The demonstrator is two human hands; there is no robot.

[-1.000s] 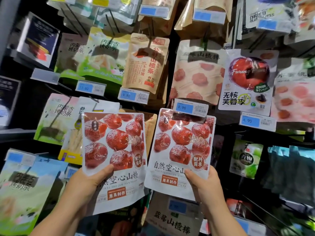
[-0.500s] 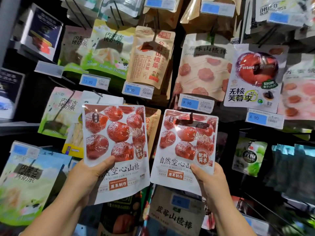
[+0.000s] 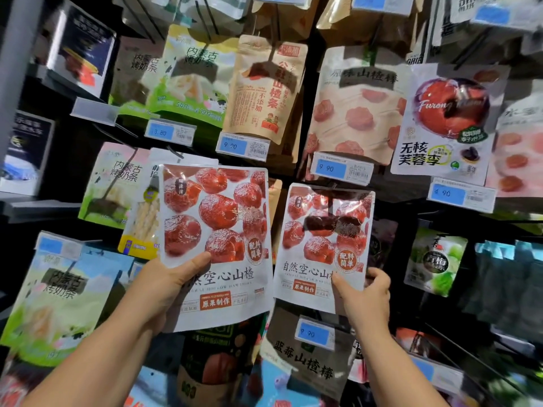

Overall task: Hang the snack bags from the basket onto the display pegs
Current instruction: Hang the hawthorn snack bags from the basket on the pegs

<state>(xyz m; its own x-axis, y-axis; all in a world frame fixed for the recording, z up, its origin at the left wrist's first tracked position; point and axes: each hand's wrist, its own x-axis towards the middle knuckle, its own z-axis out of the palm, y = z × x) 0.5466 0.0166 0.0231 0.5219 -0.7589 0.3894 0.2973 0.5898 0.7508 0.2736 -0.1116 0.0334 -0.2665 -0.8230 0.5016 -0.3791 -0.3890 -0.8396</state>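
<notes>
Two white snack bags printed with red hawthorn fruit are held up in front of the peg wall. My left hand grips the left snack bag at its lower left, thumb across the front. My right hand pinches the lower right corner of the right snack bag, thumb in front and fingers curled round its edge. This bag's top sits just under a blue 9.90 price tag, with a thin dark peg in front of its upper part. Whether it hangs on that peg I cannot tell. No basket is in view.
The wall is packed with hanging bags: a brown hawthorn strip bag, a pale hawthorn stick bag, a plum bag and green milk-strip bags. Price tags jut out on pegs. A grey hawthorn stick bag hangs below my right hand.
The right bag has slid back so its top is below the 9.90 tag. My right hand's fingers now wrap the bag's right edge. The left bag has hardly moved.
</notes>
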